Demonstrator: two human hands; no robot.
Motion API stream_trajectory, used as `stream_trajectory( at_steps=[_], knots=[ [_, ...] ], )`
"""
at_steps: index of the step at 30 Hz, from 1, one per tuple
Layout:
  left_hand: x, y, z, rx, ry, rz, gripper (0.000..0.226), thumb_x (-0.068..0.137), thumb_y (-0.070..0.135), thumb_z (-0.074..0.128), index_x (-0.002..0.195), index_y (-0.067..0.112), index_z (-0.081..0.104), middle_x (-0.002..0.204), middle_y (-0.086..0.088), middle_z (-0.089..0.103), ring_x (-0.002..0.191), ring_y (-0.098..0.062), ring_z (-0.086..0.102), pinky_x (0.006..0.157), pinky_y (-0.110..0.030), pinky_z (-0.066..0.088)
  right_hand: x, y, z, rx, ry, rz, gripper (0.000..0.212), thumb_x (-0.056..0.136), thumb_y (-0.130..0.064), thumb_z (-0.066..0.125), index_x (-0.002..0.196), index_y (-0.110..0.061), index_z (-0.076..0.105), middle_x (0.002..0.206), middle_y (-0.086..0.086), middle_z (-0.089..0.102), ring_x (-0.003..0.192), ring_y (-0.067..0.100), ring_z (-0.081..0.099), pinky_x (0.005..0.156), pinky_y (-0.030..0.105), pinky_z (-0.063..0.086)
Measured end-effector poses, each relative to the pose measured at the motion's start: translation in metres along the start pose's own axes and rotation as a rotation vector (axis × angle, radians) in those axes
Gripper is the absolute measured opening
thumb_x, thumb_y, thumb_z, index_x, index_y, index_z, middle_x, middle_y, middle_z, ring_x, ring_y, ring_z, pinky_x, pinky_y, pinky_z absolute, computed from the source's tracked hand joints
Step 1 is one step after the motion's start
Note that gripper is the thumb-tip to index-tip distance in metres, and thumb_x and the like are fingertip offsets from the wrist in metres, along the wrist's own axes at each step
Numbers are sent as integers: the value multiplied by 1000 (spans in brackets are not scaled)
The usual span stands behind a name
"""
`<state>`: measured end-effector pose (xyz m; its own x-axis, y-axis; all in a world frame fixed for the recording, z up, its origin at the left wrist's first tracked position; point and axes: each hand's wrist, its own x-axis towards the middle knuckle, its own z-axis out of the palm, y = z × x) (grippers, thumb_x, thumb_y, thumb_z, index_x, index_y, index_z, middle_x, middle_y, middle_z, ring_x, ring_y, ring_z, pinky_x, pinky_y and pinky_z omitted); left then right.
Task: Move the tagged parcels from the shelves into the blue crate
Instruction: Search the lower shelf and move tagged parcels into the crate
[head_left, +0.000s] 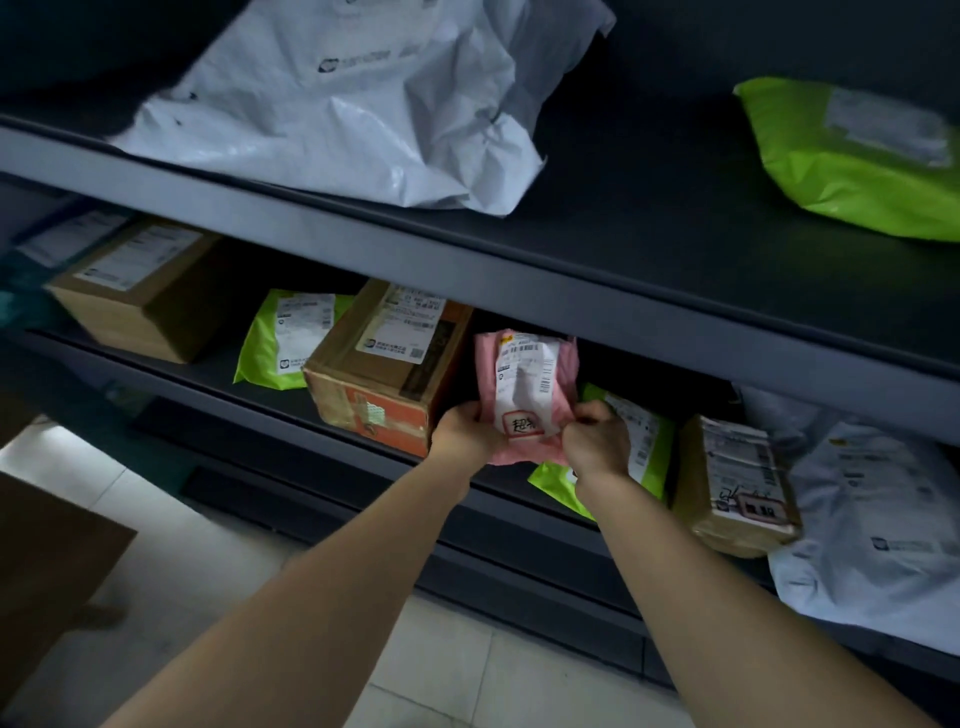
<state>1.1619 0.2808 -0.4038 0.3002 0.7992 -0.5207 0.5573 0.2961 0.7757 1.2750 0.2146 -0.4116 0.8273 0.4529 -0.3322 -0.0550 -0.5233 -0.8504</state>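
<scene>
Your left hand (467, 428) and right hand (597, 441) pinch the pink parcel (524, 374) by its bottom edge, at the front of the lower shelf (208, 387). Its slack film may slip free or drag the green mailer (641, 436) off.

A parcel depot or storeroom — dark metal shelves (467, 260) hold labelled cartons (384, 358) and courier mailer bags (852, 150).
</scene>
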Motion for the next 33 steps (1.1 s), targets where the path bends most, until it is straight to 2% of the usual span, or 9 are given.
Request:
stream_trajectory(
  at_steps=[2,4,6,9,14,19,23,28,33],
  knots=[
    [-6,4,-1,-100,17,16,50,76,8,72,125,11,60,118,-5,66,111,-24,59,91,-24,47,-3,-3,-2,43,27,-41,20,80,-3,53,83,-20,64,97,9,69,93,31,64,79,43,56],
    [-16,9,-3,-211,19,63,37,82,10,68,118,10,61,106,-3,68,95,-20,64,77,-22,53,-7,-8,-4,111,32,-82,20,82,-2,56,75,-21,61,94,9,69,92,30,64,76,39,54],
    [-30,14,-9,-220,70,148,16,88,13,63,103,12,60,88,2,64,76,-12,60,60,-15,48,-12,-16,-6,181,17,-109,23,86,-6,60,73,-24,59,97,8,68,91,27,64,73,32,52],
    [-47,21,-24,-218,176,240,15,89,8,60,100,18,61,89,3,64,87,-20,62,67,-24,50,-22,-29,-8,247,-23,-161,21,90,-9,61,76,-25,60,97,7,68,90,24,66,72,30,53],
    [-69,28,-65,-313,273,211,38,88,-3,59,123,13,58,100,3,64,88,-17,64,57,-18,53,-52,-55,-2,298,-137,-234,12,91,-6,59,94,-17,62,91,1,66,78,13,61,55,15,46],
    [-88,7,-111,-341,300,191,36,86,0,67,119,8,58,92,3,67,69,-11,65,56,-21,55,-85,-73,18,321,-317,-264,20,85,3,56,94,-14,60,83,2,64,69,12,58,58,18,48],
    [-109,-19,-146,-377,377,168,35,87,3,67,119,11,58,97,1,67,75,-11,67,52,-15,51,-118,-80,42,301,-431,-328,12,85,-8,67,94,-13,62,84,2,66,73,14,62,61,20,49],
    [-145,-60,-194,-427,504,156,32,86,6,69,117,10,63,98,3,69,89,-14,68,70,-24,55,-173,-83,83,185,-577,-426,8,87,-16,69,87,-20,62,91,1,68,82,15,66,67,24,53],
    [-194,-106,-244,-511,602,102,26,90,14,66,115,13,62,89,6,66,75,-8,66,61,-22,56,-244,-86,119,127,-694,-499,14,86,-7,68,79,-14,58,79,-3,63,67,5,59,45,6,40]
  ],
)
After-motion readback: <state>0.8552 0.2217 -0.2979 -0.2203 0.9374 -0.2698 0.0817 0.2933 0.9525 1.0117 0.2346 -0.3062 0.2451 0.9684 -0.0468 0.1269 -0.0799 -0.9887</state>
